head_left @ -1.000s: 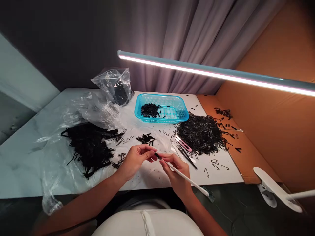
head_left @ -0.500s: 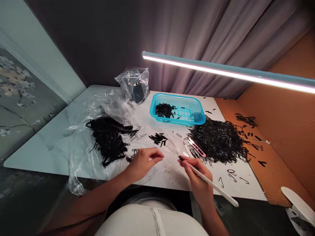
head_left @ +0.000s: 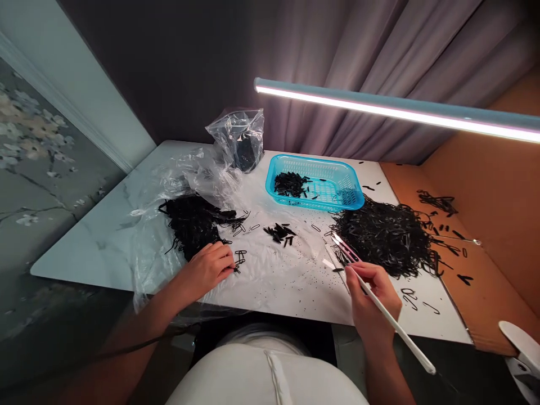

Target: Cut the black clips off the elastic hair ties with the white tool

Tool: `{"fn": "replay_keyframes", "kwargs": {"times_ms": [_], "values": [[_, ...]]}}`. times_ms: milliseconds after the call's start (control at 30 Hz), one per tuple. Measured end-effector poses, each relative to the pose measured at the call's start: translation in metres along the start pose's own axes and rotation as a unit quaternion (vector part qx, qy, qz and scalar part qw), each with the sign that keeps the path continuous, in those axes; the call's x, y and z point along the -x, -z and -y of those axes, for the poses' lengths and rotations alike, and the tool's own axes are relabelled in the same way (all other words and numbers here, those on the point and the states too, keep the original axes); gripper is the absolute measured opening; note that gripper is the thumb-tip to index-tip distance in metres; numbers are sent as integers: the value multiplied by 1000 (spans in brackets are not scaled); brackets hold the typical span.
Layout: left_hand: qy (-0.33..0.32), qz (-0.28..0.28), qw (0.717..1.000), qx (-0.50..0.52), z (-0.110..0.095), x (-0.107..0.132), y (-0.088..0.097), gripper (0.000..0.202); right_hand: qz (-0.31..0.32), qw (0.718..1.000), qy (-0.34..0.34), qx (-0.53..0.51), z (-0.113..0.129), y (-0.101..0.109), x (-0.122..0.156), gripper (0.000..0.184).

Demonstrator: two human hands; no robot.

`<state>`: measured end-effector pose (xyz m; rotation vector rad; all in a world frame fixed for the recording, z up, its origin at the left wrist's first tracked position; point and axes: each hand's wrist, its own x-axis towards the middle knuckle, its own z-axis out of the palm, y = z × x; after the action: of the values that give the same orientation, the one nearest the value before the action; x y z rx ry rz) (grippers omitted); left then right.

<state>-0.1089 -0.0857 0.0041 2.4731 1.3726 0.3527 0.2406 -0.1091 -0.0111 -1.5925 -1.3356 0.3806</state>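
Note:
My left hand [head_left: 211, 264] is down at the right edge of a dark heap of black strips [head_left: 192, 222], fingertips pinched together beside small black loops [head_left: 240, 257]. What they hold, if anything, is hidden. My right hand [head_left: 375, 295] closes around a slim white stick-like tool [head_left: 407, 340], whose rear end points down to the right. A short black piece [head_left: 338, 270] shows at its thumb tip. Just beyond those fingers lies a pink-edged cutter [head_left: 343, 246]. Several short black pieces [head_left: 280, 232] lie loose between my hands.
A blue plastic basket [head_left: 358, 197] with black pieces inside stands at the back. A large tangle of black loops [head_left: 386, 236] lies right of it. Clear plastic sheeting [head_left: 152, 247] and a clear bag [head_left: 238, 140] are at left. A lit tube lamp [head_left: 379, 109] hangs above.
My left hand has moved left and down onto the loops by the dark heap. My right hand has shifted right, close to the cutter, still with the white tool. The view has turned slightly.

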Motion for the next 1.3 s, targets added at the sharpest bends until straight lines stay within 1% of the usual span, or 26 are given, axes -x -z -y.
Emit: {"fn": "replay_keyframes", "kwargs": {"times_ms": [33, 100, 200, 233, 300, 367, 433, 500, 567, 633, 667, 700, 733, 767, 833, 933, 1000, 1100, 1167, 1200, 1267, 1300], "values": [[3, -6, 1000, 17, 0, -1, 1, 11, 21, 999, 6, -28, 7, -5, 0, 13], [25, -25, 998, 59, 0, -2, 3, 13, 92, 993, 28, -74, 22, -20, 1, 11], [61, -67, 993, 81, 0, -5, 3, 17, 213, 968, 69, -114, 45, -52, 4, 12], [58, -76, 993, 73, 1, -5, 1, 16, 254, 956, 82, -121, 51, -64, 5, 10], [28, -71, 996, 53, 2, -7, -4, 12, 306, 937, 102, -133, 62, -85, 8, 8], [-9, -54, 997, 48, 4, -6, -9, 10, 330, 926, 118, -142, 70, -102, 11, 7], [-25, -59, 997, 53, 7, -4, -10, 16, 351, 918, 121, -139, 76, -114, 13, 7], [-11, -96, 994, 55, 9, 0, -6, 20, 364, 919, 99, -117, 80, -122, 12, 11], [26, -148, 988, 45, 13, 4, 1, 22, 375, 919, 60, -102, 84, -129, 8, 13], [64, -176, 982, 28, 19, 6, 7, 22, 400, 910, 40, -104, 89, -139, -1, 20], [77, -176, 981, 18, 23, 7, 9, 20, 411, 905, 56, -91, 92, -145, -8, 25], [85, -167, 982, 8, 26, 8, 10, 18, 411, 906, 88, -57, 96, -153, -15, 27], [91, -156, 984, -3, 30, 8, 11, 16, 398, 907, 137, 2, 99, -162, -23, 27], [95, -147, 985, -11, 33, 8, 10, 16, 379, 901, 194, 80, 102, -172, -31, 24], [102, -146, 984, -20, 38, 6, 10, 16, 365, 893, 231, 127, 107, -192, -43, 22], [110, -172, 979, -6, 41, 0, 12, 21, 365, 882, 259, 144, 108, -216, -52, 14], [114, -183, 976, 12, 41, -6, 16, 21, 361, 881, 269, 144, 107, -224, -52, 15], [122, -197, 972, 40, 39, -16, 21, 23, 358, 887, 265, 119, 104, -223, -49, 11], [120, -201, 970, 71, 36, -24, 24, 30, 364, 890, 256, 95, 103, -216, -48, 9], [119, -199, 969, 91, 33, -28, 25, 32, 369, 892, 250, 74, 102, -210, -48, 13], [117, -179, 967, 139, 28, -36, 29, 31, 377, 897, 230, -4, 101, -197, -47, 21], [118, -163, 966, 163, 24, -39, 31, 30, 377, 899, 213, -60, 101, -190, -46, 25]]}}
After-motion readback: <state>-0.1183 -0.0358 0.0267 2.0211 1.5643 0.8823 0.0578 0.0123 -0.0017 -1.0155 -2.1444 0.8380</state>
